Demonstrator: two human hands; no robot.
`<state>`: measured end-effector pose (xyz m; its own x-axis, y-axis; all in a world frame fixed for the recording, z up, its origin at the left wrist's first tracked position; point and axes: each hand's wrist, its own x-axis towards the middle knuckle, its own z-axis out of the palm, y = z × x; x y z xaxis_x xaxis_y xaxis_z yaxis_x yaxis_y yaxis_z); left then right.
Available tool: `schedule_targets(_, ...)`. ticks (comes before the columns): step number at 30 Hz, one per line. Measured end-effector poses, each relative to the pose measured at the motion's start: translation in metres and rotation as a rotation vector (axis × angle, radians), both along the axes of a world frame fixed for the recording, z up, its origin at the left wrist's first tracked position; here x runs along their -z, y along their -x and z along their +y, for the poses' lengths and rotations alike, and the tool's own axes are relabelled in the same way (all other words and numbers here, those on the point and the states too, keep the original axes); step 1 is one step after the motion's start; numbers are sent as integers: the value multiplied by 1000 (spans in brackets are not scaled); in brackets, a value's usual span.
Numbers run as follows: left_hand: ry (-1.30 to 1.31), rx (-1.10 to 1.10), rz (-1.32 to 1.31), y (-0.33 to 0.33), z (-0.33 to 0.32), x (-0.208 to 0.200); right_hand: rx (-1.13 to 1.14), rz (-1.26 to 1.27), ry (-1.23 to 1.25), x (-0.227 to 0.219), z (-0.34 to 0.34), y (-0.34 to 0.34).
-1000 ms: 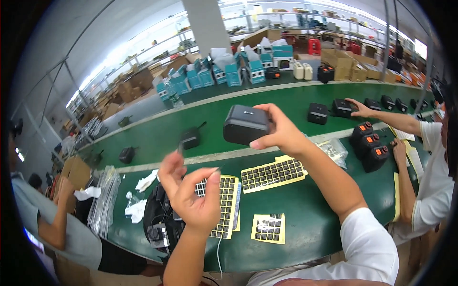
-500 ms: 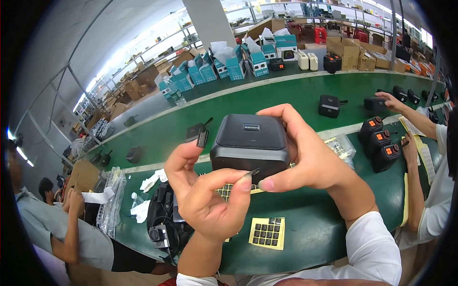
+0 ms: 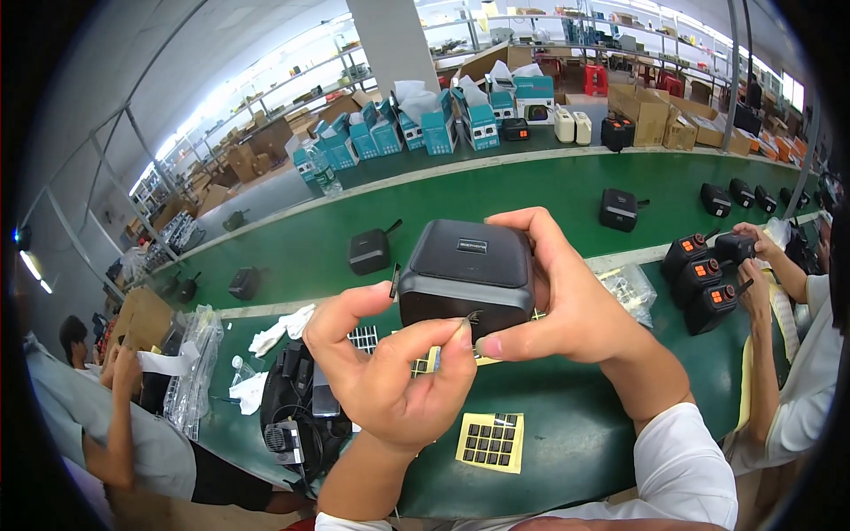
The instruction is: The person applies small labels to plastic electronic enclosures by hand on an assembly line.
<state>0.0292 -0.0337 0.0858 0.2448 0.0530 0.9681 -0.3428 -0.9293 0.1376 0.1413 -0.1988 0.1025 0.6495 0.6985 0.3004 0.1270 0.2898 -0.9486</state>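
My right hand (image 3: 567, 305) grips a black box-shaped portable speaker (image 3: 469, 261) from its right side, the thumb low on the front edge. The speaker has a mesh-textured top with a small badge, and it is held above the bench. My left hand (image 3: 394, 367) is at its lower left, thumb and a finger pinching a small thin dark piece (image 3: 473, 318) close to the front face. On the raised left index fingertip sits another small flat dark piece (image 3: 395, 280). Below lies a yellow sheet (image 3: 464, 451) with rows of dark square stickers.
Beyond the green bench (image 3: 549, 442), a green conveyor (image 3: 496, 199) carries several black speakers. Three black devices with orange buttons (image 3: 706, 268) stand at right, beside a co-worker's hands (image 3: 753, 252). A black bag (image 3: 305, 407) and white gloves (image 3: 282, 329) lie at left. Teal boxes (image 3: 437, 133) line the far side.
The speaker has lowered slightly in view and tilted a little; the piece on my left index finger has turned edge-on. The co-worker at right has brought a speaker in from the conveyor.
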Motion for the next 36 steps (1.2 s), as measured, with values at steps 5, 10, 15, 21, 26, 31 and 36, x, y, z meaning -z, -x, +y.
schedule_targets(5,-16,-41,3,5,-4,-1,57,-45,-21,1,1,3)
schedule_targets(10,12,-42,-18,5,-6,-1,27,-19,-7,-2,-1,6)
schedule_targets(15,61,0,-4,6,-7,0,-30,20,-16,3,1,4)
schedule_targets(21,40,-52,0,10,-10,-4,13,-28,-19,-3,-2,8)
schedule_targets(26,11,-81,27,7,-3,-10,127,-235,5,-6,-4,9)
schedule_targets(31,88,-18,44,5,6,-13,111,-275,-4,-6,-8,4)
schedule_targets(36,204,-42,-51,10,33,-25,27,-38,-76,-2,-4,-9)
